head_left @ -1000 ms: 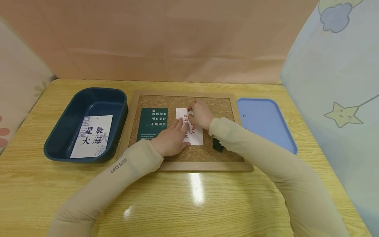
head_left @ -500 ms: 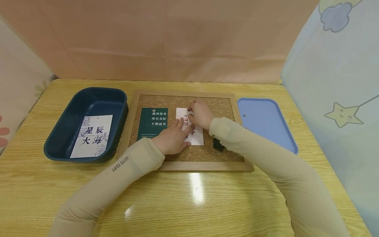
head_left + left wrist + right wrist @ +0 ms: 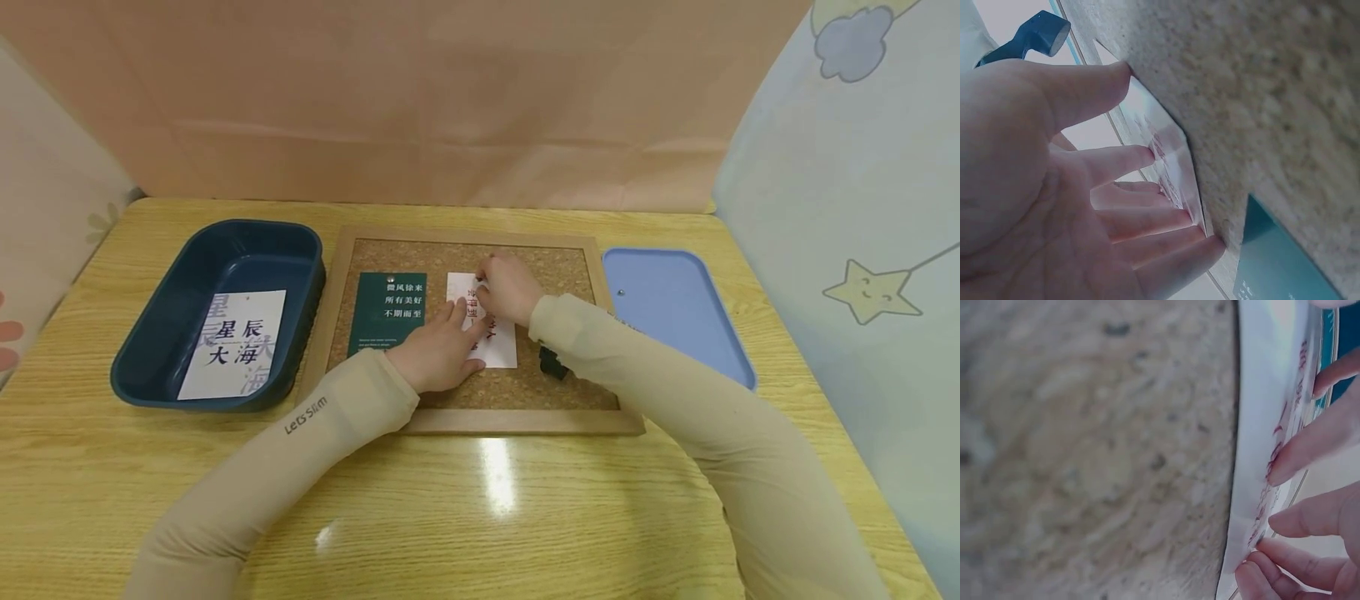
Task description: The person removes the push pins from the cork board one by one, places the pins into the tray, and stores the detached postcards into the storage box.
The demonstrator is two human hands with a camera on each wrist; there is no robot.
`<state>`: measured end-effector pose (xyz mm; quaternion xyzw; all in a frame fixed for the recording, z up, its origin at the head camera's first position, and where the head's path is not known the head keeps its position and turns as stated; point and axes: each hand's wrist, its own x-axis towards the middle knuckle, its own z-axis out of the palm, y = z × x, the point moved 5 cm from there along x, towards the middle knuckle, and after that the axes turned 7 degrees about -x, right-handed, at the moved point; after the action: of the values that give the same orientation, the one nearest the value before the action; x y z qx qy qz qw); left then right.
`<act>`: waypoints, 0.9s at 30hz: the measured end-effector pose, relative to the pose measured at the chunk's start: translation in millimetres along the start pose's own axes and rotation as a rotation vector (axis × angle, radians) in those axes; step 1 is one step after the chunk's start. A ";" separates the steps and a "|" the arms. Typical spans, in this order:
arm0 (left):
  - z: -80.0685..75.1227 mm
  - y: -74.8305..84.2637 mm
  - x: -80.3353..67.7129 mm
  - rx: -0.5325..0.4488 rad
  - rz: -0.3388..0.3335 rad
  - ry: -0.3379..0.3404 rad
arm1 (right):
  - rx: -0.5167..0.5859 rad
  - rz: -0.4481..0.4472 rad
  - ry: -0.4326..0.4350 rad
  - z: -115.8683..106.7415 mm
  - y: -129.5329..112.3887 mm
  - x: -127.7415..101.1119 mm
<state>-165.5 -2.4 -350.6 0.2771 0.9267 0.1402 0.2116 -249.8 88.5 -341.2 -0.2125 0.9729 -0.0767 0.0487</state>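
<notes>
A white card with red lettering lies on the cork board. My left hand rests on the card, its fingers spread and pressing it down; the left wrist view shows those fingertips along the card's edge. At the card's top, my right hand pinches a small thumbtack, mostly hidden by the fingers. Left of it is a dark green card with white lettering, held by a silver thumbtack at its top.
A dark blue basin on the left holds another white card. A light blue tray stands at the right with a thumbtack in it. Walls bound the wooden table at the back and sides.
Both hands stay in place on the card. The left hand's fingers have shifted very slightly; the right hand still pinches at the card's top.
</notes>
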 end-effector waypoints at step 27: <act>3.0 1.8 -1.0 0.015 0.014 0.034 | 0.204 0.137 -0.082 6.9 14.6 18.1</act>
<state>-162.6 -1.1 -352.2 0.2825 0.9293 0.1394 0.1928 -271.2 93.2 -351.6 -0.1423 0.9696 -0.1627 0.1151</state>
